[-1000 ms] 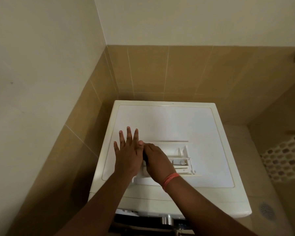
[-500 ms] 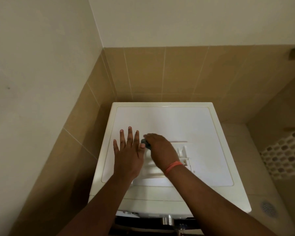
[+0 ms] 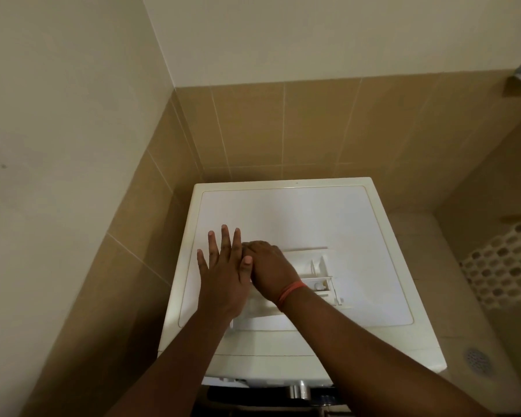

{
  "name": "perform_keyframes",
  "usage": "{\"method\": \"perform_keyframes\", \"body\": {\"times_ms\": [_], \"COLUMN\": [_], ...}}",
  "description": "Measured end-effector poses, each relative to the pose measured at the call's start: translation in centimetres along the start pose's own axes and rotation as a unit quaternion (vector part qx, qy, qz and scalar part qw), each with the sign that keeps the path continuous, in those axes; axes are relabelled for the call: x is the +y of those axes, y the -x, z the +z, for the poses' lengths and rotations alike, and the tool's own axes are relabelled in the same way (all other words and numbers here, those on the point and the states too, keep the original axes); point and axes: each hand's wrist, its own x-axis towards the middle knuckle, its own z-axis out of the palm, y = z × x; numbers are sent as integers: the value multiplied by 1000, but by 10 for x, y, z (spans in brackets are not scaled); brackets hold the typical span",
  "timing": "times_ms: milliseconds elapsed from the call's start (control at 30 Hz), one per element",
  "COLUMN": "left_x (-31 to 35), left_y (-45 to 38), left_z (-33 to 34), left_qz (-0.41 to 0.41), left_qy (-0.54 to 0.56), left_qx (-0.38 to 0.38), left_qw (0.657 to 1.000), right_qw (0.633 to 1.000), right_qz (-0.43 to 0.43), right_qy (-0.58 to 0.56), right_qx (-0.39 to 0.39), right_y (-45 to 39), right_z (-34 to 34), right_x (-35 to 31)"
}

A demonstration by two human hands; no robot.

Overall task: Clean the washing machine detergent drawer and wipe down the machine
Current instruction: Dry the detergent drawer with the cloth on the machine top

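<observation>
White washing machine (image 3: 298, 212), its lid edge faintly cream. Detergent drawer (image 3: 310, 275) white too. Wall tiles (image 3: 283, 130) tan with pale grout; upper wall (image 3: 283, 34) off-white. Wristband (image 3: 292, 291) orange-red (right wrist). Mosaic (image 3: 506, 266): white with brown hexagons.

No text, label, brand, number or sign can be read anywhere in the view. The washer (image 3: 298, 218) top and the drawer (image 3: 310, 275) lying on it are plain white with no print that shows.
</observation>
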Motion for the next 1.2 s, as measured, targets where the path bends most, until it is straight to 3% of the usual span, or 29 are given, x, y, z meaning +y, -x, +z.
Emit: {"method": "perform_keyframes", "body": {"times_ms": [167,367,533,667,900,1033,1200], "left_x": [0,2,4,4,3,4,6], "left_y": [2,1,-1,0,1,0,-1], "left_z": [0,1,2,1,2,1,0], "left_qz": [-5,-19,-16,-18,-25,-18,-9], "left_qy": [-74,-104,-117,-125,-125,-120,-114], "left_qx": [-5,0,-2,-1,-5,-10,-15], "left_qw": [997,994,993,992,992,993,993], "right_qw": [998,992,1000,999,994,997,998], "right_qz": [-3,99,-15,-33,103,79,-59], "right_qy": [67,60,-6,-5,16,22,13], "right_qx": [-10,43,24,20,22,10,10], "right_y": [9,34,6,14,56,39,7], "right_z": [-11,-21,3,-2,-42,-21,7], "right_x": [30,68,20,32,99,81,27]}}
